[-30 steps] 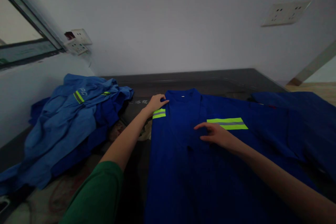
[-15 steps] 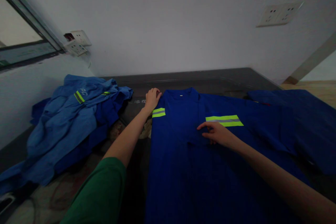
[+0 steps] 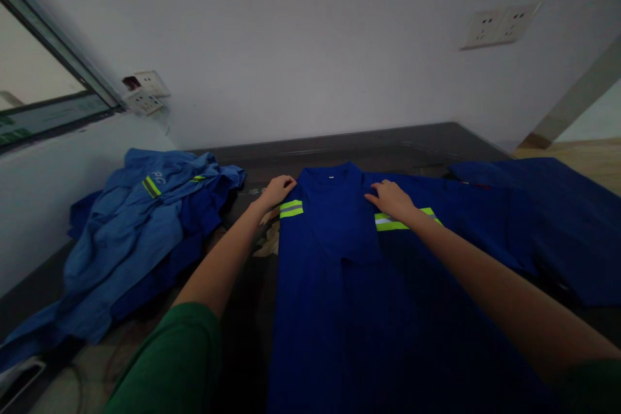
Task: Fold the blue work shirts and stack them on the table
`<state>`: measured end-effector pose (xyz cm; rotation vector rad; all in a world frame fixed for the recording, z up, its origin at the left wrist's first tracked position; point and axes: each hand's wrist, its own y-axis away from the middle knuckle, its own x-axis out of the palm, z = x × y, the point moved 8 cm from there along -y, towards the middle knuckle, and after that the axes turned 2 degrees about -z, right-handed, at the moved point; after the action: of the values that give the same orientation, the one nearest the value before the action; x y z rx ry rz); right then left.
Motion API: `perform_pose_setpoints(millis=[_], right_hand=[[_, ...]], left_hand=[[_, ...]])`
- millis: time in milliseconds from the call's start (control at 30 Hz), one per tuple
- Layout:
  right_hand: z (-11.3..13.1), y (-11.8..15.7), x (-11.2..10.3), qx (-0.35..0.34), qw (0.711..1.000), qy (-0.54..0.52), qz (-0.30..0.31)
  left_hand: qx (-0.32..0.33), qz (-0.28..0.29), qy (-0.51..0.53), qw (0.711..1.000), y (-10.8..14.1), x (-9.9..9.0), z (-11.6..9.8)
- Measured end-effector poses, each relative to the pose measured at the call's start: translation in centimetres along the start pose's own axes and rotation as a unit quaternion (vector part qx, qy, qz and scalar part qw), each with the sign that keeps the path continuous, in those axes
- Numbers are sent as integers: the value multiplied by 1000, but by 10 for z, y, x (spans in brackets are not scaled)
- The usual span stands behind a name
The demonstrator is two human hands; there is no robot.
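Two hands: left hand (image 3: 277, 191), fingers bent, at one shoulder (image 3: 294, 195) of blue jacket (image 3: 334, 220), cannot tell whether pinching it; right hand (image 3: 394, 199), loosely spread, at other shoulder (image 3: 420, 187). Jacket flat on dark surface (image 3: 388, 152), collar (image 3: 356, 174) toward wall (image 3: 310, 65), probably so both shoulders lie within reach.

Free air lies over the flat blue garment (image 3: 315, 239) between my left hand (image 3: 277, 192) and right hand (image 3: 392, 200), where either could pass. My left forearm (image 3: 220, 255) occupies the gap beside the heaped clothes (image 3: 140, 220), which bar low travel farther left. Beyond the collar (image 3: 339, 173), a strip of dark tabletop (image 3: 412, 142) leaves me a passage, bounded behind by the wall (image 3: 315, 45).
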<state>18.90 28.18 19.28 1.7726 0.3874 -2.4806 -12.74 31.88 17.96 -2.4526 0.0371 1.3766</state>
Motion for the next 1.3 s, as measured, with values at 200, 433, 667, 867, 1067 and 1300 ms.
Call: perform_pose_setpoints(millis=[200, 433, 667, 867, 1067, 1300], right_hand=[[-15, -18, 19, 35, 989, -146, 8], [-15, 8, 22, 114, 870, -476, 49], [32, 38, 2, -118, 924, -348, 106], [33, 43, -3, -100, 939, -296, 146], [30, 51, 8, -15, 923, -335, 190], [36, 60, 14, -80, 916, -342, 192]], left_hand=[[24, 19, 60, 998, -19, 2, -10], [42, 46, 109, 992, -31, 17, -15], [69, -38, 55, 995, -23, 22, -28], [119, -16, -101, 988, -17, 31, -39], [108, -7, -166, 980, -13, 25, -39], [-37, -137, -121, 982, 6, -19, -22]])
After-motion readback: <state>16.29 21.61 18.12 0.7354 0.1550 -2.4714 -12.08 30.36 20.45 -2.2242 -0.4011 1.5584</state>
